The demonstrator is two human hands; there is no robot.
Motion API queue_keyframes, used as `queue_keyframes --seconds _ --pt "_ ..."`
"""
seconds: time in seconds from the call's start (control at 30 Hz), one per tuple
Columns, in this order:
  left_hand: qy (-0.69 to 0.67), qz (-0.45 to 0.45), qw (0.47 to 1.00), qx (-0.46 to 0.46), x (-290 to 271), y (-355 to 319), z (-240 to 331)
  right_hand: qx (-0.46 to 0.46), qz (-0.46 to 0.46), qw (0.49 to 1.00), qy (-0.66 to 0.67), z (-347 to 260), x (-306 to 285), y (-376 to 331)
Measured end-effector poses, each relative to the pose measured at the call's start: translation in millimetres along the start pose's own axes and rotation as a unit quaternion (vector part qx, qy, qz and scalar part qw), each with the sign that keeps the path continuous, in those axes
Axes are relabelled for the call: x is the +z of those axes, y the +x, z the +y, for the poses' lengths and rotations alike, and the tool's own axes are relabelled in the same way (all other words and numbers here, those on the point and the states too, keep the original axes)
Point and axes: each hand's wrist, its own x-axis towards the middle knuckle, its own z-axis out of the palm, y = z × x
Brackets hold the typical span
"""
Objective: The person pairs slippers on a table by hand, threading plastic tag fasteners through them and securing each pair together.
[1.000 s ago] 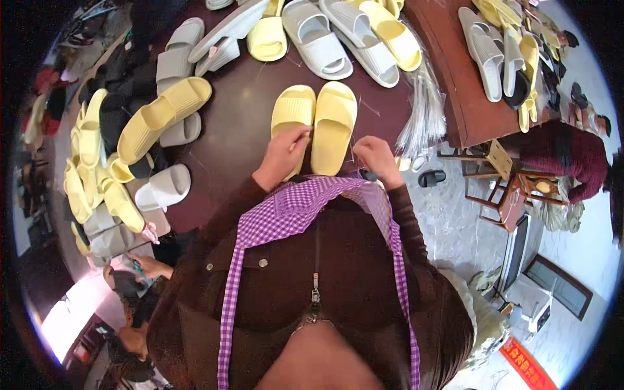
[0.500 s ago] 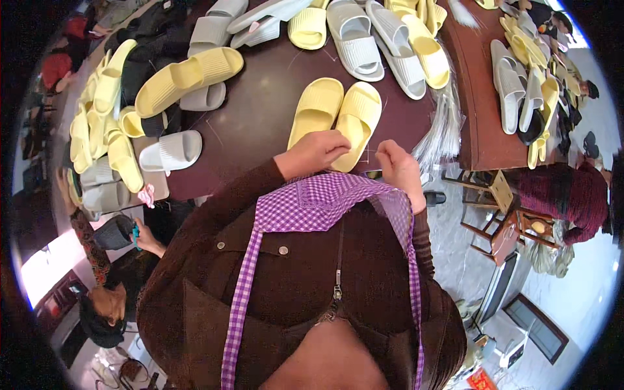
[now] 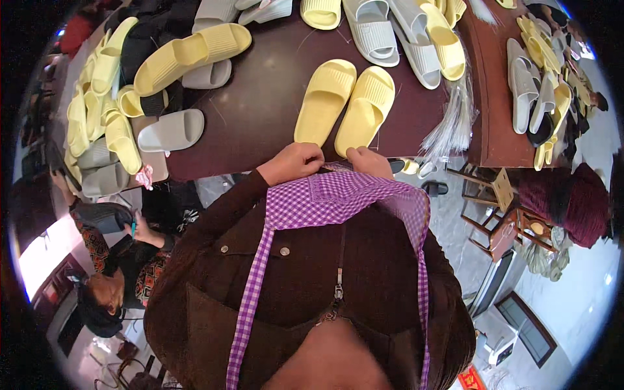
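Slipper workshop: slippers (image 3: 416,39) heaped on table (image 3: 260,110)

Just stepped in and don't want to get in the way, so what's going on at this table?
A person in a brown jacket and purple checked apron stands at a dark brown table. Both hands, left hand and right hand, rest at the heel ends of a pair of yellow foam slide sandals lying side by side. More yellow and grey slides are piled around the table, and another person sits low to the left.

You are viewing two pale yellow slippers (image 3: 344,107) lying on a dark maroon table (image 3: 260,117); at 6 o'clock, your purple-and-white checked apron (image 3: 344,201) is covering a dark brown jacket (image 3: 305,286).
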Motion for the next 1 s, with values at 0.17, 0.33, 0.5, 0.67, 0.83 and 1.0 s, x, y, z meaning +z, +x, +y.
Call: queue_keyframes --seconds 0.17,0.33,0.5,0.67,0.83,1.0 --pt "-0.008 -0.038 0.998 -0.042 7 7 -8 0.009 -0.024 1.0 -0.004 5 11 2" --pt "0.063 -0.013 0.998 -0.024 21 33 -14 0.045 0.061 0.997 -0.024 42 38 21" --pt "0.141 0.068 0.987 -0.047 34 73 -4 0.042 0.162 0.986 -0.015 74 43 49" --pt "0.163 0.106 0.979 -0.06 38 94 -11 0.031 0.201 0.975 0.09 86 22 57" --pt "0.155 0.122 0.978 -0.068 42 98 -14 0.142 0.306 0.926 0.169 137 -2 75" --pt "0.136 0.166 0.976 -0.042 49 103 -16 0.286 0.189 0.925 0.164 184 -3 113"
